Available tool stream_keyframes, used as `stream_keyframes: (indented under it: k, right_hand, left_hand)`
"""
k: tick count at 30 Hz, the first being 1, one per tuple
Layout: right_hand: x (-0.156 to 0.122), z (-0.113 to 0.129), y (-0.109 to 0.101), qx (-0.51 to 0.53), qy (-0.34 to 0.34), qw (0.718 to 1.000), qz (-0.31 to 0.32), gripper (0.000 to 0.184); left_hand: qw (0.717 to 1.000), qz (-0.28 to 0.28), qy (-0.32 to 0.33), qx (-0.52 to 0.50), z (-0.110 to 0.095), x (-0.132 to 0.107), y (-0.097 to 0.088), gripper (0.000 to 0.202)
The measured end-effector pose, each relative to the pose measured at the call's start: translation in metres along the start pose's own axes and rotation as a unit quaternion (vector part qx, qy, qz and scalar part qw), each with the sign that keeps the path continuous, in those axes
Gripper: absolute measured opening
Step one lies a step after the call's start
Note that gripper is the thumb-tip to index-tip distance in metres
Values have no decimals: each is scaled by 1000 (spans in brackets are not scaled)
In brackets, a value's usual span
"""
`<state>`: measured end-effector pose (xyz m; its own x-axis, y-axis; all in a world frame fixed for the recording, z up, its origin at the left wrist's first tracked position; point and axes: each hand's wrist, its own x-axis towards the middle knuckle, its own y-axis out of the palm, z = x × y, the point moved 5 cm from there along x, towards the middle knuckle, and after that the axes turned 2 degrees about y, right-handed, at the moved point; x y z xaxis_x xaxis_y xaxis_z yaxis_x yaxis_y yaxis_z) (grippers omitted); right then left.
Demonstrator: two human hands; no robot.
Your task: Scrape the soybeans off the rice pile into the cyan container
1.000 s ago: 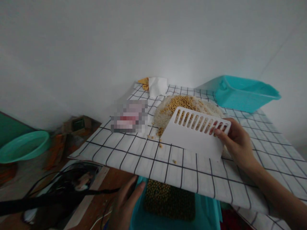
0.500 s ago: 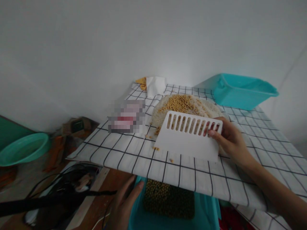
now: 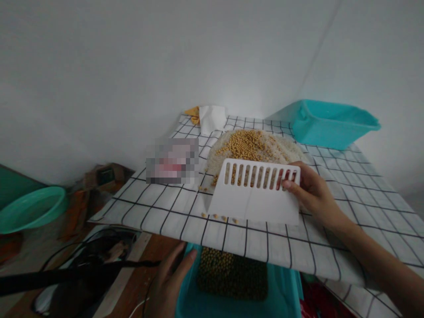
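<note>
My right hand point(image 3: 318, 194) grips a white plastic scraper point(image 3: 255, 203) by its slotted upper edge, thumb in front. The scraper stands tilted on the checked cloth, its straight edge low near the table's front. A few loose soybeans point(image 3: 224, 218) lie along that edge. Behind it spreads a heap of white rice point(image 3: 217, 159) with soybeans point(image 3: 243, 143) on top, partly covered by the scraper. Below the table edge, my left hand point(image 3: 170, 278) holds the left rim of a turquoise bin point(image 3: 285, 287). Inside the bin are many soybeans point(image 3: 217, 265), mostly in shadow.
Another turquoise bin point(image 3: 331, 128) stands at the table's back right. A white cloth or paper point(image 3: 212, 119) and a yellow piece point(image 3: 194, 114) lie at the back. A blurred-out object point(image 3: 172, 161) is on the left. A green basin point(image 3: 33, 210) sits low at far left.
The scraper has come slightly nearer the front edge, and several soybeans now lie in a row before it. My left hand keeps its place on the bin. The view has shifted slightly.
</note>
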<state>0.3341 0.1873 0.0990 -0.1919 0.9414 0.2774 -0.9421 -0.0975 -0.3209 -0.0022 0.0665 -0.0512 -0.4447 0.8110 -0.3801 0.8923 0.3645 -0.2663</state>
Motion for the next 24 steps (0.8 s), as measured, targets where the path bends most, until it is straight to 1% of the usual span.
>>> stream_keyframes:
  k: [5,8,10,11,13,15,18,22,24]
  right_hand:
    - [0,-4,3,-37,-14,999,-12,18]
    - [-1,-3,5,-60,-47,997,3,17]
    - [-3,-1,8,-62,-75,995,18,22]
    - [-4,-1,9,-60,-78,995,29,27]
    - [-5,-3,12,-53,-59,995,58,34]
    - [-7,-4,14,-50,-31,994,87,36]
    - [-6,-2,16,-34,-25,993,108,34]
    - [-4,0,17,-4,-20,993,114,34]
    - [-5,1,18,10,-16,993,117,34]
  left_hand:
    - [999,-22,16,22,3,-1,-6,33]
    - [997,-11,65,43,-1,-10,-4,31]
    - [994,-25,96,55,-7,-17,0,31]
    - [993,-41,96,61,-10,-20,1,32]
    - [992,-67,81,71,-14,-23,5,33]
    - [992,-77,65,71,-16,-23,7,32]
    - [990,-75,84,80,-20,-20,3,27]
    - [986,-36,126,101,-19,-14,-6,24]
    - [982,-26,151,107,-16,-12,-10,24]
